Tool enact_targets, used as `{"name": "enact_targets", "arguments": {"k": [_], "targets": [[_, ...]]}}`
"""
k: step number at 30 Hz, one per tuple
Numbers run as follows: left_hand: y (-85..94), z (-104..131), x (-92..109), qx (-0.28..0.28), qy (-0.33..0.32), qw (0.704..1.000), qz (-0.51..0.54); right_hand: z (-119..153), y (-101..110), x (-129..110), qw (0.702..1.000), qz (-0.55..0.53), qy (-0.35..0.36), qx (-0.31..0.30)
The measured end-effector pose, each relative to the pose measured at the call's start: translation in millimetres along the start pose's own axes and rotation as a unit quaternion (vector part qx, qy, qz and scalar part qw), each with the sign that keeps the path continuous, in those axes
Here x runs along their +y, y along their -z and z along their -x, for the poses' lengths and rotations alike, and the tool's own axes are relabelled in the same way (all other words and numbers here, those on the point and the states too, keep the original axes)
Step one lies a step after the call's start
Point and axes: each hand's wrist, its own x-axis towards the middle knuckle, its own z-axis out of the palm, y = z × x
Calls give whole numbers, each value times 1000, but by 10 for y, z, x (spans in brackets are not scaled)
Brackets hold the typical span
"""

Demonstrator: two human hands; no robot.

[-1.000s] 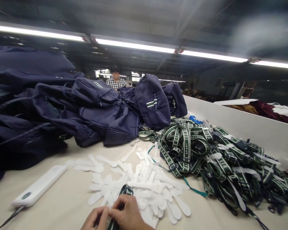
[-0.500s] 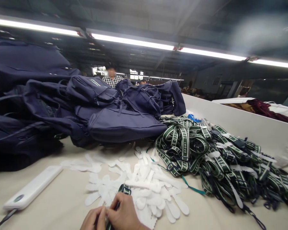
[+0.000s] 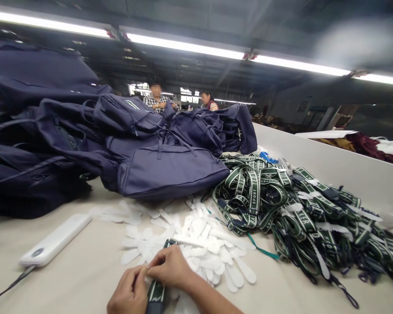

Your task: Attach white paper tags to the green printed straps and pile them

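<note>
Near the bottom edge, a folded green strap with white edging lies between my two hands. My left hand is closed at the strap's left side, its thumb and finger pinched together. Bent over the strap from the right, my right hand grips it, fingertips meeting those of my left hand. Whatever small piece is between the fingertips is too small to make out. White notched strips lie in a loose pile just beyond my hands.
Navy bags are heaped at the left and centre back. Green lettered straps pile up at the right beside a white partition. A white power bank with a cable lies left. Two people are visible beyond the bags.
The view has shifted slightly. My right hand has turned further over the strap, showing more forearm, and more of the strap shows between my hands. A second person beyond the bags is now more visible.
</note>
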Motion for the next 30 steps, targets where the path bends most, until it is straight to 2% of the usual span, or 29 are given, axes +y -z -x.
{"name": "enact_targets", "arguments": {"k": [3,8,13,18,25,30], "targets": [[18,-52,112,2,43,999,29,-21,86,-12,999,8,-9,-36],[-30,-19,147,-12,104,994,29,-15,109,30,998,43,5,-34],[-58,11,167,-40,142,988,40,52,-6,76,994,100,51,18],[40,-31,288,-64,170,979,97,164,-37,122,985,120,108,62],[132,23,231,-132,283,925,216,161,98,187,984,79,154,40],[167,-126,192,-193,337,876,288,181,144,176,983,66,168,35]]}}
